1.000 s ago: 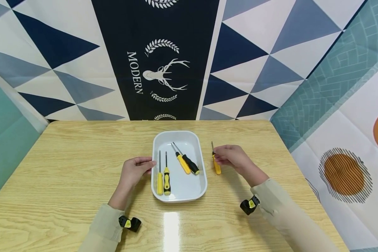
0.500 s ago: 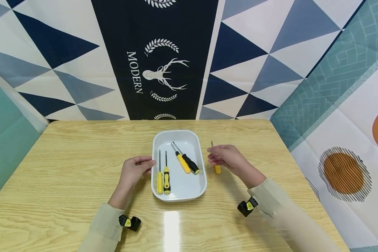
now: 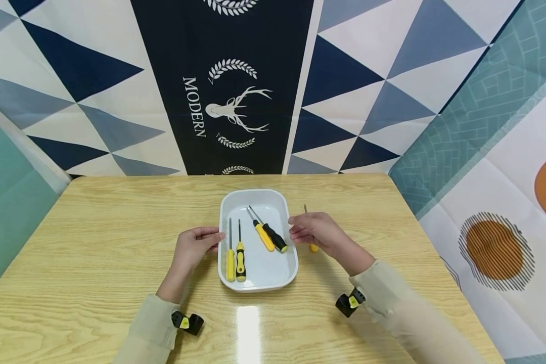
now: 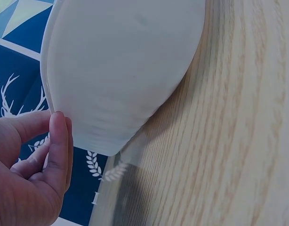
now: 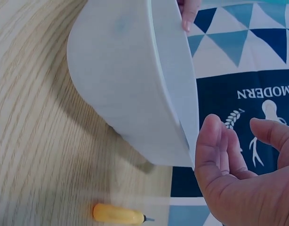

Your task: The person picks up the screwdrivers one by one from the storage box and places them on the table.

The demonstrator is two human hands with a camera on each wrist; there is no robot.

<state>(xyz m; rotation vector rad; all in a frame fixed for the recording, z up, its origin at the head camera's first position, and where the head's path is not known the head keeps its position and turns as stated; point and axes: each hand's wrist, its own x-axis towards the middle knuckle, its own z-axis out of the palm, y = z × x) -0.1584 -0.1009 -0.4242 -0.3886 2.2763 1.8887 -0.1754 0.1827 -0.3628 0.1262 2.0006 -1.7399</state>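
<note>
A white tray (image 3: 265,280) stands on the table with several screwdrivers in it. My left hand (image 3: 193,247) pinches its left rim, thumb on the edge and fingers below it outside. By the right rim is my right hand (image 3: 316,232); in the right wrist view the thumb is apart from the bent fingers (image 5: 208,155), with nothing between them. At the tray's left lie a yellow screwdriver (image 3: 230,265) and a yellow-black screwdriver (image 3: 240,268). Another yellow screwdriver (image 3: 265,237) and a black-handled screwdriver (image 3: 275,237) lie close together at its right.
A yellow-handled screwdriver (image 5: 118,214) lies on the wooden table (image 3: 118,242) right of the tray, partly covered by my right hand in the head view. A patterned cloth (image 3: 227,126) hangs behind the table's far edge.
My right hand has moved left, from the screwdriver on the table to the tray's right rim, leaving that screwdriver lying there. The left hand has stayed on the rim.
</note>
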